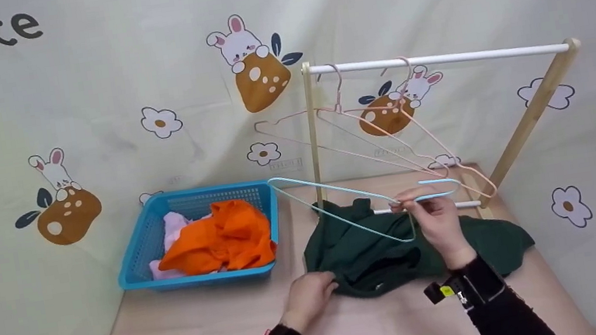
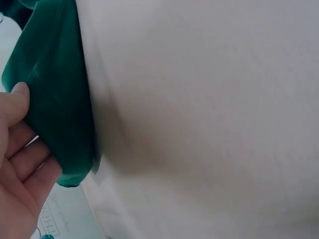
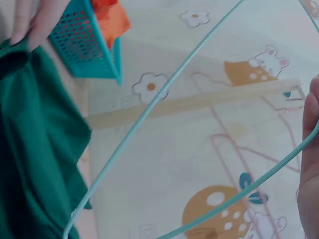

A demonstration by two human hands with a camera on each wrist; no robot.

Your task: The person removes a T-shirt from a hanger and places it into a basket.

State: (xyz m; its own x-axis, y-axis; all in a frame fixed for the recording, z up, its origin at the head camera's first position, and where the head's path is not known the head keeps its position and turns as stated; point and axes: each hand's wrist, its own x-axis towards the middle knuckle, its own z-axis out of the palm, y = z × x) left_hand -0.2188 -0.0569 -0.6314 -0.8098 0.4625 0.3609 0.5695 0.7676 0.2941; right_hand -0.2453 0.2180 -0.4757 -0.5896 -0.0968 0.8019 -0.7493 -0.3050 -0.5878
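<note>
In the head view a light blue clothes hanger (image 1: 337, 189) is raised over a dark green garment (image 1: 356, 241) on the table. My right hand (image 1: 437, 223) grips the hanger near its neck, with the hook pointing right. The left hand (image 1: 310, 297) pinches the garment's near left edge, thumb on one side and fingers on the other, as the left wrist view shows on the green cloth (image 2: 55, 94). From the right wrist view, the hanger's bars (image 3: 134, 127) cross in front of the rack, with the lower corner close to the cloth.
Behind the garment stands a rack with a white rail (image 1: 447, 58) and wooden posts. Pink hangers (image 1: 339, 109) hang from its left half. At the left, a blue plastic basket (image 1: 131, 278) holds orange cloth (image 1: 220, 241) and light purple cloth (image 1: 174, 227). Printed curtains enclose the table.
</note>
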